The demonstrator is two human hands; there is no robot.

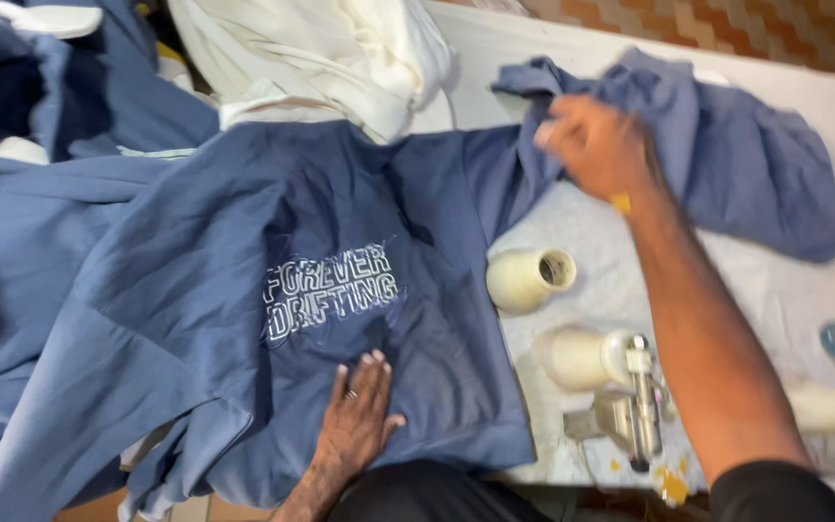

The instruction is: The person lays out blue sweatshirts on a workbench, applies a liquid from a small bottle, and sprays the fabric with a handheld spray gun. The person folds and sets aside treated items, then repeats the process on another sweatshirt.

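Our left hand [359,411] flat, fingers spread on shirt [244,290]; right hand [596,145] clenched on its sleeve [727,145], spool [529,278] below.

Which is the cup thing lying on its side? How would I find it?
Start at the big blue shirt spread over the white table. Just off its right edge lies a cream cone-shaped spool. Unlike the spool below it, its dark open end faces you.

Ringed left hand [358,411]; apparently black short sleeves.
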